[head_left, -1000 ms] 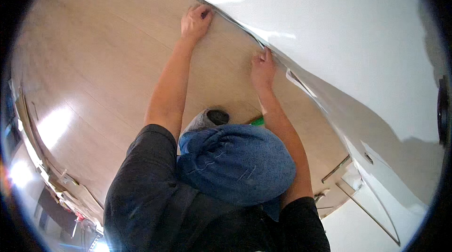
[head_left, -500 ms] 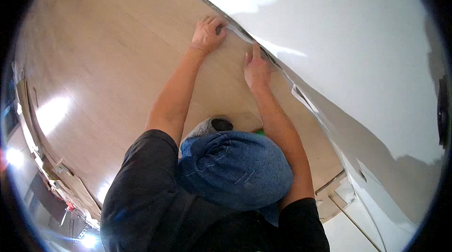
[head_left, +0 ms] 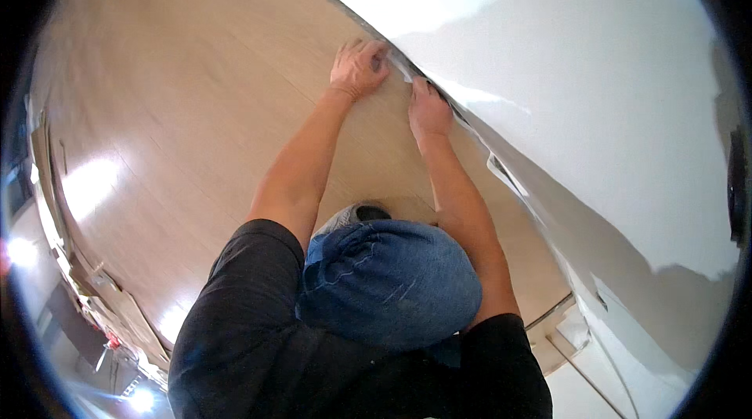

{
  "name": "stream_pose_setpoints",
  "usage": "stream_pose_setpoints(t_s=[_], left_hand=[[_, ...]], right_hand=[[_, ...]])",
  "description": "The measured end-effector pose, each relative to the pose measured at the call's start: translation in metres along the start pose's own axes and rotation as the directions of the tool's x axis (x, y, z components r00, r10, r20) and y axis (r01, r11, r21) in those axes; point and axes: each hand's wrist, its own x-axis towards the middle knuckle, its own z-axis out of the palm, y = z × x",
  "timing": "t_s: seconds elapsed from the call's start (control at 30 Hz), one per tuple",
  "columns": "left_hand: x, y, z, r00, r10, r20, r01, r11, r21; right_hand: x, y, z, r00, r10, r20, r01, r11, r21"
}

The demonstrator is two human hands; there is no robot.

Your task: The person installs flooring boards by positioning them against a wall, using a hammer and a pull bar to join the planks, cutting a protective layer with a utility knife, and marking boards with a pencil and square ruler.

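Note:
Both my hands are down at the seam between the wood-look floor [head_left: 196, 98] and the white wall [head_left: 564, 66]. A thin white strip [head_left: 399, 66] lies along this seam and spans the short space between them. My left hand [head_left: 359, 69], curled with thumb and fingers together, closes on the strip's far end; a dark patch shows inside the curl, and I cannot tell whether it is shadow or an object. At the strip's near end my right hand [head_left: 430, 110] is closed, fingertips pressed together on it against the wall's foot. Its fingertips are partly hidden.
A dark narrow gap [head_left: 333, 0] follows the wall's foot. Nearer me, loose white material [head_left: 501, 168] sticks out of the seam. My bent knee in jeans [head_left: 392, 282] is between my arms. Cardboard-like pieces [head_left: 125, 305] lie along the left edge.
My right hand's extended index finger has folded in, and the hand has closed on the strip. My left hand has shifted slightly right and nearer, toward the right hand.

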Motion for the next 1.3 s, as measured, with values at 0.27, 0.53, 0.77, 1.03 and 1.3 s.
stream_pose_setpoints(t_s=[0.27, 0.53, 0.77, 1.03, 1.3], left_hand=[[0.001, -0.023, 0.008, 0.998, 0.052, 0.022, -0.055, 0.989, 0.136], [-0.021, -0.012, 0.035, 0.999, 0.016, 0.035, -0.014, 0.998, -0.062], [-0.104, 0.133, 0.122, 0.699, 0.064, 0.712, 0.150, 0.961, -0.234], [-0.086, 0.170, 0.151, 0.582, 0.225, 0.781, 0.135, 0.921, -0.366], [-0.093, 0.173, 0.135, 0.655, 0.203, 0.728, 0.091, 0.935, -0.342]], right_hand=[[-0.159, 0.095, -0.049, 0.971, 0.162, 0.178, -0.170, 0.985, 0.031], [-0.359, 0.225, -0.143, 0.918, 0.304, -0.254, -0.288, 0.953, 0.098], [-0.333, 0.139, -0.173, 0.944, 0.227, -0.241, -0.141, 0.935, 0.327], [-0.500, 0.303, -0.150, 0.471, 0.845, -0.253, -0.861, 0.503, 0.077], [-0.357, 0.198, -0.134, 0.862, 0.473, -0.185, -0.459, 0.881, 0.113]])
